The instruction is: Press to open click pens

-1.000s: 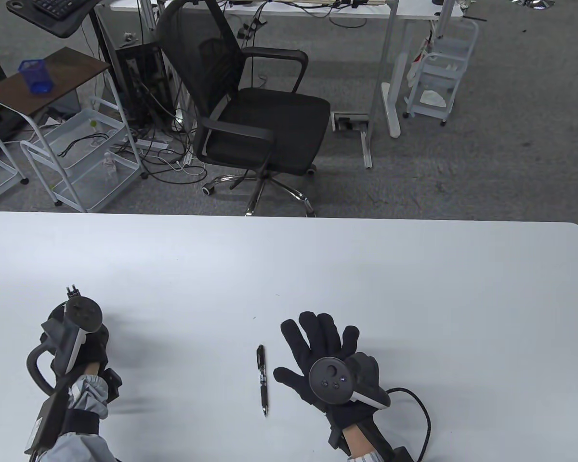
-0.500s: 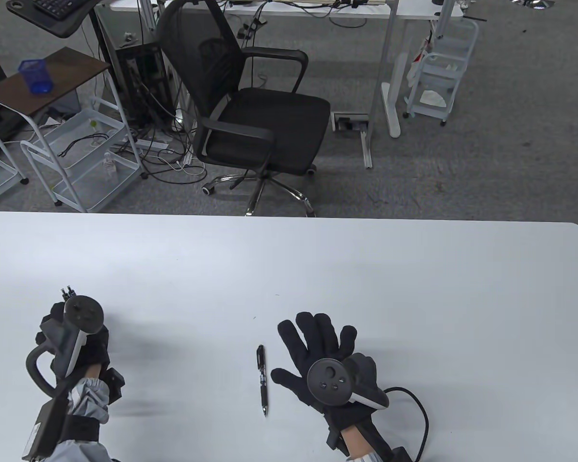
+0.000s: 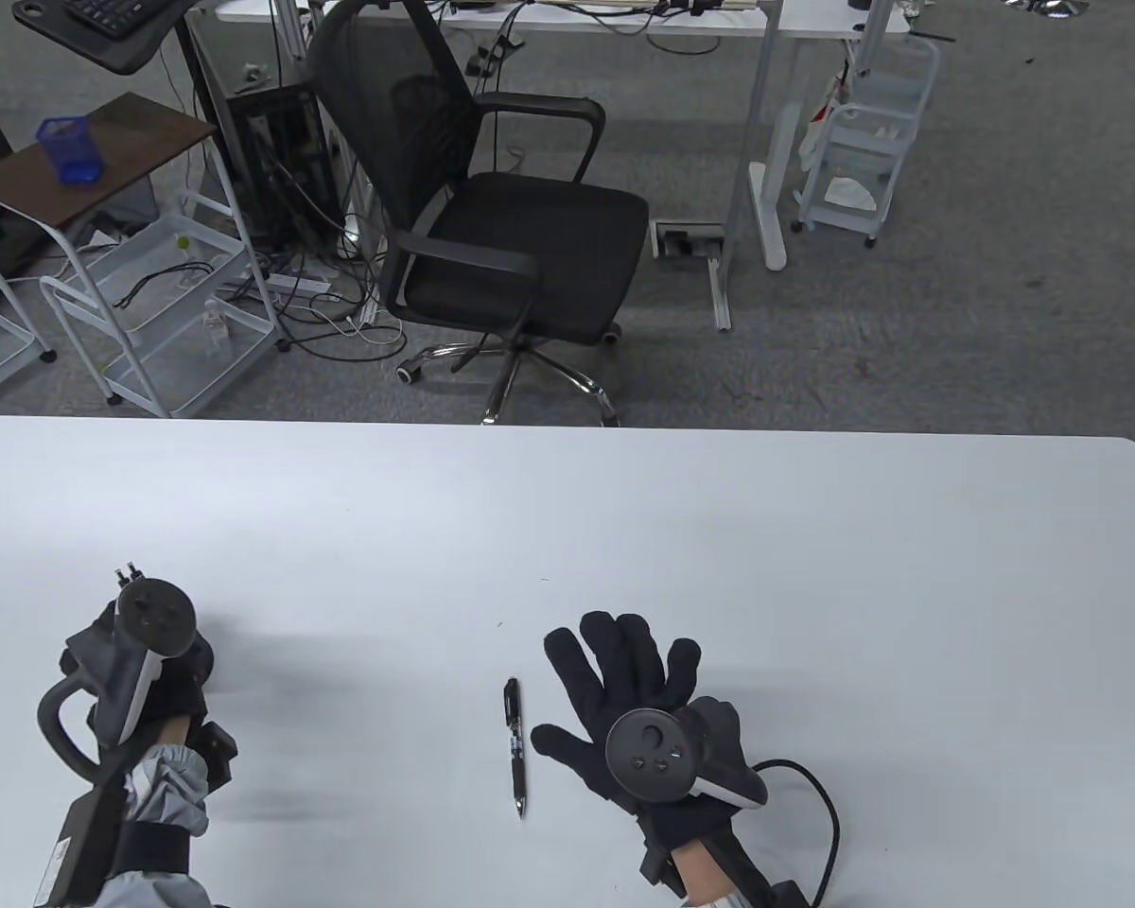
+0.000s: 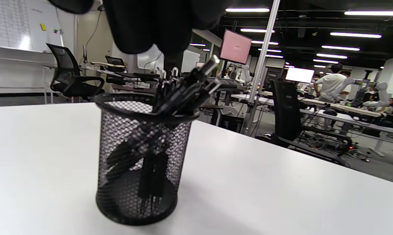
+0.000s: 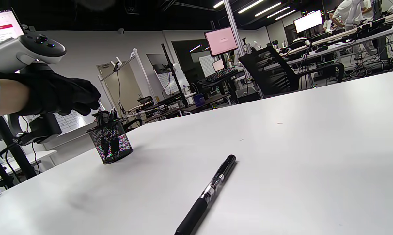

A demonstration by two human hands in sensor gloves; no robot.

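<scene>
A black click pen [image 3: 515, 747] [image 5: 209, 192] lies on the white table [image 3: 719, 530], tip towards me. My right hand [image 3: 615, 667] rests flat just right of it, fingers spread, not touching it. My left hand [image 3: 187, 673] [image 5: 82, 98] hovers at the table's left over a black mesh pen holder [image 4: 141, 156] [image 5: 111, 143] that holds several pens [image 4: 183, 91]. Its fingers [image 4: 150, 26] curl down onto the pen tops and seem to pinch one. The table view hides the holder under the hand; only two pen ends [image 3: 130, 570] stick out.
A black office chair [image 3: 501, 218] stands beyond the table's far edge. A cable [image 3: 828, 823] loops from my right wrist along the table's near edge. White wire carts [image 3: 170, 312] stand on the floor at the left.
My left hand has shifted slightly left, and the pen ends under it moved with it. My right hand and the lying pen have stayed put.
</scene>
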